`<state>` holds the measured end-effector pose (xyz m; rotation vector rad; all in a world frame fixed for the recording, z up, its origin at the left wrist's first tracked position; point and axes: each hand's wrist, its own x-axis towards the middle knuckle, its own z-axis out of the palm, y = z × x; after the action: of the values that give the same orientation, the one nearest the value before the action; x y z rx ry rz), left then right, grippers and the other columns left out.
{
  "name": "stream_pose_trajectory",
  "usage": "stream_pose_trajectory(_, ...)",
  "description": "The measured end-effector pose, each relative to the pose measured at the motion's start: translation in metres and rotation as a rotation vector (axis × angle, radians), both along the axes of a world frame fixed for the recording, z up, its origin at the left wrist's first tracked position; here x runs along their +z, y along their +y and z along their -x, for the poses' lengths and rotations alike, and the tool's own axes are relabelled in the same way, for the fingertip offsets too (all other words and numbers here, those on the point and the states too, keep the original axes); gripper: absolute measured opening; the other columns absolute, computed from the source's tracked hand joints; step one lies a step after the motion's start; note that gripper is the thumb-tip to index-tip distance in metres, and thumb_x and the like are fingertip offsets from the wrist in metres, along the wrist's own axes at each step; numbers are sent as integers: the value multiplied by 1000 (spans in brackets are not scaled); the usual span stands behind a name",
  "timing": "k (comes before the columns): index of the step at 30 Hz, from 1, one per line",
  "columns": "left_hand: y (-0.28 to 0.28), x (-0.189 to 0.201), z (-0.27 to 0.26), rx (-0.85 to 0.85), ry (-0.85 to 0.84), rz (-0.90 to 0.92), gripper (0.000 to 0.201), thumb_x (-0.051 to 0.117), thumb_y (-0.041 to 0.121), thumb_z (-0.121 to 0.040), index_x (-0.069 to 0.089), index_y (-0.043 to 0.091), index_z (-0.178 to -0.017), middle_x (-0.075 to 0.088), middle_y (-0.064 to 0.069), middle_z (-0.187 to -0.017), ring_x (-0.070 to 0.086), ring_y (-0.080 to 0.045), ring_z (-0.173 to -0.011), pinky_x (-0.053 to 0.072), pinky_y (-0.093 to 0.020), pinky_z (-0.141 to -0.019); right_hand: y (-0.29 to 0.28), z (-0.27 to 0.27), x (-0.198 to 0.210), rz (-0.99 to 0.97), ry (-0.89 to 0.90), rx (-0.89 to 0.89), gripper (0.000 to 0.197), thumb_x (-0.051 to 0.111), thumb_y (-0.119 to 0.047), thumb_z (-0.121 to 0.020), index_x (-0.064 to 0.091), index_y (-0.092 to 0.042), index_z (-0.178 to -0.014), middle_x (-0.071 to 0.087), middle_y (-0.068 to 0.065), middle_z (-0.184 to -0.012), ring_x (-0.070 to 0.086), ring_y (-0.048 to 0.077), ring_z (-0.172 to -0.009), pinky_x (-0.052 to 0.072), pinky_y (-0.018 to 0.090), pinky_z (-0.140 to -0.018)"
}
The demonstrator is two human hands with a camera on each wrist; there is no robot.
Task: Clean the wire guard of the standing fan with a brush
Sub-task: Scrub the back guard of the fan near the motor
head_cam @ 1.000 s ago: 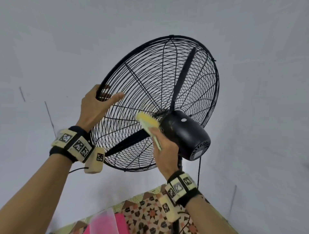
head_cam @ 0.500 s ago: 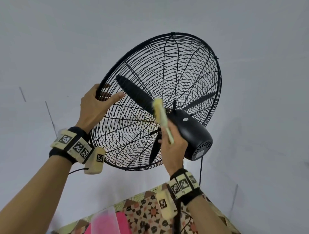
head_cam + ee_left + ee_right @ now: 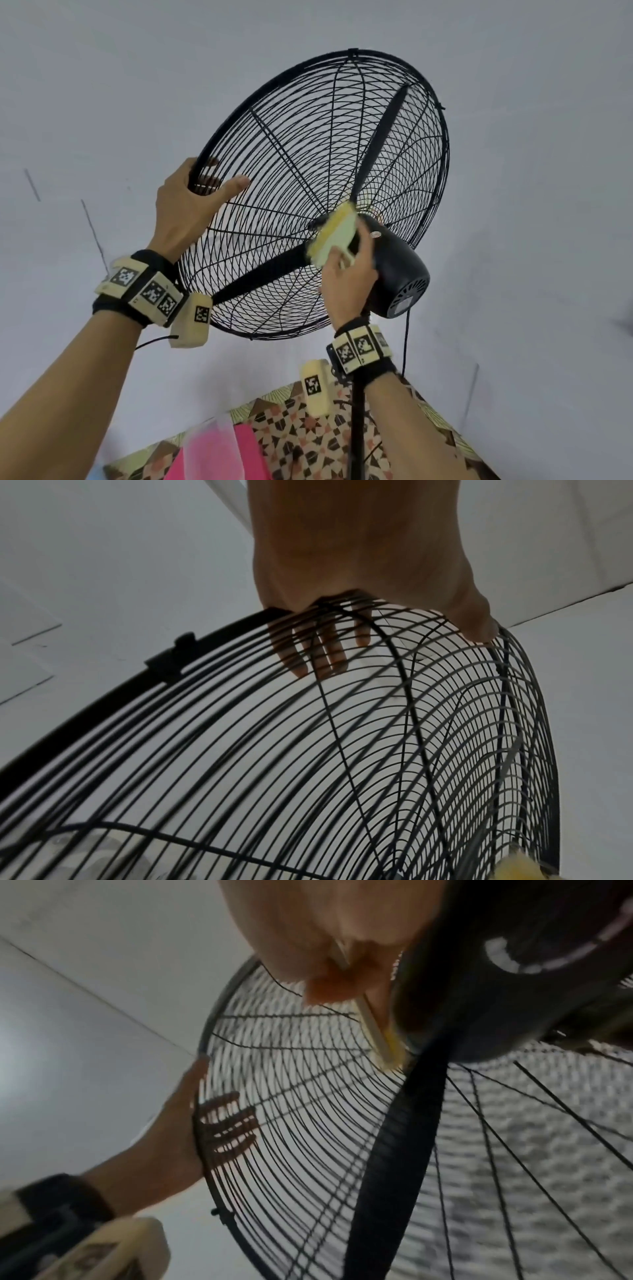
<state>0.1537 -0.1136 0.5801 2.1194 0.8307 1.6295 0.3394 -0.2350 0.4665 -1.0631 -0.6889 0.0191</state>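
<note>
A black standing fan with a round wire guard [image 3: 291,164] tilts upward against a pale wall. My left hand [image 3: 191,205] grips the guard's left rim, fingers wrapped over to the front side and thumb lying on the rear wires; the left wrist view shows that hand [image 3: 342,588] on the wire guard [image 3: 308,750]. My right hand [image 3: 346,274] holds a pale yellow brush [image 3: 334,236] against the rear wires beside the black motor housing [image 3: 397,267]. In the right wrist view the brush [image 3: 377,1034] pokes out past my fingers, next to a dark blade [image 3: 394,1137].
The fan's black pole [image 3: 356,428] and a hanging cord [image 3: 406,342] run down at lower right. Below lie a patterned mat [image 3: 308,438] and a pink item with clear plastic [image 3: 212,448]. Plain wall surrounds the fan.
The brush swept along the rear wires near the hub, up and back down against the motor. The blades turned inside the guard. My left hand stayed on the rim.
</note>
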Motion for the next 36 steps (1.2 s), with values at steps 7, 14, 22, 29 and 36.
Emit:
stream_pose_trajectory(7, 2, -4, 3, 7, -14, 0, 73, 72, 79, -78, 62, 28, -129, 70, 6, -100, 64, -5, -87, 48, -22, -80, 3, -5, -10, 67, -24, 41, 59, 58, -10, -101, 45, -40, -151, 55, -17, -116, 72, 17, -88, 65, 42, -67)
stream_pose_trajectory(14, 3, -4, 3, 9, -11, -1, 69, 72, 77, -81, 62, 24, -125, 65, 10, -91, 60, -2, -80, 46, -22, -77, 6, -1, -30, 331, -204, 73, 61, 57, -22, -95, 41, -48, -148, 60, 5, -116, 67, 31, -101, 64, 47, -75)
stream_pose_trajectory(22, 3, -4, 5, -35, 17, -8, 71, 71, 77, -81, 60, 28, -131, 70, 6, -108, 65, -6, -98, 48, -23, -87, -3, 0, -8, 123, -72, 69, 46, 61, -5, -98, 56, -29, -137, 61, 1, -118, 70, 22, -100, 65, 42, -63)
stream_pose_trajectory(29, 17, -53, 32, -159, 29, 61, 101, 87, 68, -69, 40, 34, -152, 61, 14, -141, 63, -8, -124, 53, -37, -101, -33, 25, 5, -9, -215, 38, 39, 71, -4, -89, 68, -23, -123, 71, -7, -103, 69, 8, -97, 58, 19, -71)
stream_pose_trajectory(36, 43, -84, 35, -114, -22, 117, 71, 83, 57, -69, 60, 20, -124, 69, 10, -106, 65, -4, -94, 52, -29, -79, -14, 91, 66, -121, -764, 159, 24, 72, -18, -96, 74, -12, -119, 75, 3, -104, 70, 13, -88, 60, 33, -64)
